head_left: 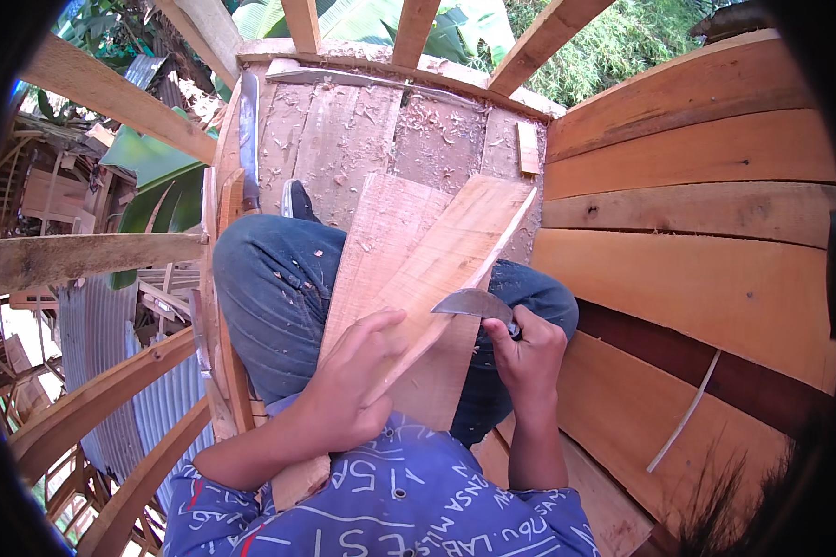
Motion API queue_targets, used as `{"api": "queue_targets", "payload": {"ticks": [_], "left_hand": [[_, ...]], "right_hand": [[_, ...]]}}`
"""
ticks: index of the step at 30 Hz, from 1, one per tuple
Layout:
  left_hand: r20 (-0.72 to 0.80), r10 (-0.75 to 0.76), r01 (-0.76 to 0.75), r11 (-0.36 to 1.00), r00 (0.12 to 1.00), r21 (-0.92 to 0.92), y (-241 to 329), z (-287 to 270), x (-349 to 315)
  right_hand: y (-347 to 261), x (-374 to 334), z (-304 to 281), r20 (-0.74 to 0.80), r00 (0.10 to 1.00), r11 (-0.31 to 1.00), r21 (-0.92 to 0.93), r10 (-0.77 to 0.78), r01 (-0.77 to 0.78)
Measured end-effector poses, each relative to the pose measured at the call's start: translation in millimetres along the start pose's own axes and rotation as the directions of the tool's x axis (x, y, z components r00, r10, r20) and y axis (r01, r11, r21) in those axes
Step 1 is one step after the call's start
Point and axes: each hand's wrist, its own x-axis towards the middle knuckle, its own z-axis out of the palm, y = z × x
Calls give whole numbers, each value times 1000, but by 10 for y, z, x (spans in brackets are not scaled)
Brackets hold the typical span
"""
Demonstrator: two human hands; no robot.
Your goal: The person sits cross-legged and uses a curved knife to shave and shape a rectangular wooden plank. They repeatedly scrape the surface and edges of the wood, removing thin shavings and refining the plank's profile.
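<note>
My left hand [362,367] grips the near end of a narrow wooden board [464,232], which tilts up and away across my lap. In my right hand [529,348] is a knife with a short curved blade [474,303], held by its dark handle. The blade rests against the board's right edge, where a pale strip of cut wood shows. Beneath it a wider, rough-sawn board [381,232] lies across my legs, partly covered by the narrow one.
A long machete-like blade [249,139] leans along the left frame. Shavings litter the plank floor [344,121], with a small wood block [528,148] at the right. A plank wall [678,200] rises on my right; open slats [93,260] stand at left.
</note>
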Motion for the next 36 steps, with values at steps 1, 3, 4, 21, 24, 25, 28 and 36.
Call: {"api": "queue_targets", "payload": {"ticks": [1, 3, 4, 21, 24, 25, 28, 36], "left_hand": [[-1, 1, -1, 1000, 1000, -2, -5, 1, -6], [-6, 2, -2, 1000, 1000, -6, -17, 13, -18], [3, 2, -1, 1000, 1000, -23, -20, 16, -43], [37, -24, 24, 1000, 999, -11, 20, 53, -68], [35, -12, 13, 1000, 999, -10, 20, 71, -112], [32, -12, 13, 1000, 999, -12, 14, 73, -120], [21, -18, 18, 1000, 1000, -19, 8, 90, -134], [5, -42, 42, 999, 999, -3, 36, 99, -104]], "right_hand": [[-16, 11, -10, -24, 1000, 1000, -16, -10, 9], [29, 78, -7, -82, 995, 997, -41, 57, -61], [135, 149, -7, -115, 985, 990, -46, 131, -137], [-147, -111, -210, 22, 1000, 992, -127, 10, -7], [184, 27, -242, -100, 944, 939, -116, 313, -324], [233, 28, -278, -94, 940, 939, -81, 328, -335], [229, -105, -350, -5, 952, 952, 33, 305, -305], [-118, -176, -187, 181, 978, 990, 74, 104, -119]]}}
